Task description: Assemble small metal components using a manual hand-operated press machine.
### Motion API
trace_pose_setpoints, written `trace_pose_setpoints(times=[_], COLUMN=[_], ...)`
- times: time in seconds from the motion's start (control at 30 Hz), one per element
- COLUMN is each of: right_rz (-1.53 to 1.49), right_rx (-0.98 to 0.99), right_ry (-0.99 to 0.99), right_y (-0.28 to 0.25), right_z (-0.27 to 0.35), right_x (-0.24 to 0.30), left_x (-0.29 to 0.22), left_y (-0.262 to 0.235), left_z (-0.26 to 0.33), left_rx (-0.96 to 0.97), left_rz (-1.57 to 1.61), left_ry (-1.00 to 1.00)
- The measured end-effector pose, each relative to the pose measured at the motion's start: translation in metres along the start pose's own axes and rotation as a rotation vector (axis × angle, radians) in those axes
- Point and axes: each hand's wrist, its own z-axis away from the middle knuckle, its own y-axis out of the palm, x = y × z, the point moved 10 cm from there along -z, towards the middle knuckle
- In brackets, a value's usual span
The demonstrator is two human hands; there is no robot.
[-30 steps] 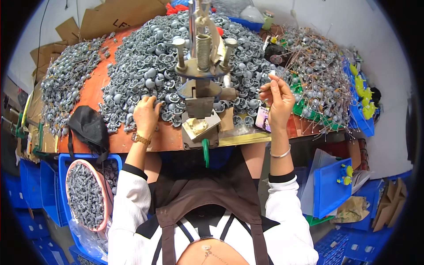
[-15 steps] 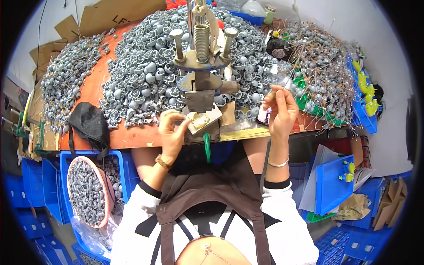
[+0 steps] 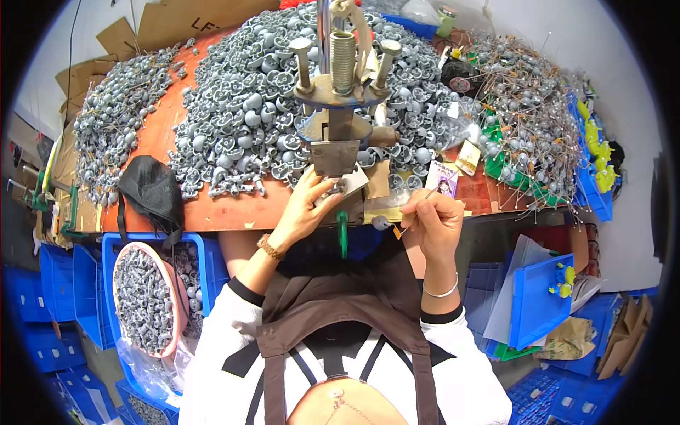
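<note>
At the press ram (image 3: 335, 157), left hand (image 3: 309, 205): thumb and forefinger reach right up to the metal block (image 3: 354, 181), parted; a small grey piece (image 3: 338, 188) sits by the fingertips, and we can't tell whether they pinch it.
Right hand (image 3: 433, 216): over here, to the right of the block, we have thumb and fingers pressed together on a thin wire-like piece (image 3: 431, 192).
Grey ball (image 3: 381, 222): poking out left of those right fingers, an orange strip (image 3: 397, 231) beside it; we can't make out how they join.
Green loop (image 3: 343, 234): hanging at the block's front, between both hands.
Cards: we spot two on the table (image 3: 163, 131) beyond the right hand, the nearer a purple card (image 3: 443, 178).
Big heap (image 3: 248, 99): grey half-round parts, and what a mound we're looking at behind the press.
Right heap (image 3: 528, 106): balls and wires, tangled over a green tray (image 3: 496, 161).
Black bag (image 3: 151, 195): slumped at the table's near left edge; below it, we find a pink basin (image 3: 181, 297) full of grey parts in a blue crate (image 3: 208, 265).
</note>
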Motion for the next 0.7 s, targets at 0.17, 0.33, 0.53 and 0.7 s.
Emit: trace_pose_setpoints(times=[0.17,0.33,0.53,0.7], right_rz=[-0.003,0.011,0.085,0.22], right_rx=[0.008,0.182,0.324,0.266], right_ry=[-0.02,0.179,0.265,0.344], right_y=[0.003,0.022,0.043,0.035], right_z=[0.004,0.012,0.026,0.03], right_x=[-0.006,-0.01,-0.036,-0.061], left_x=[-0.007,0.011,0.022,0.043], left_y=[0.006,-0.023,-0.083,-0.069], left_z=[-0.006,0.013,0.029,0.024], left_rx=[0.041,-0.044,-0.06,0.148], left_rz=[-0.092,0.006,-0.987,-1.012], left_ry=[0.076,0.071,0.184,0.201])
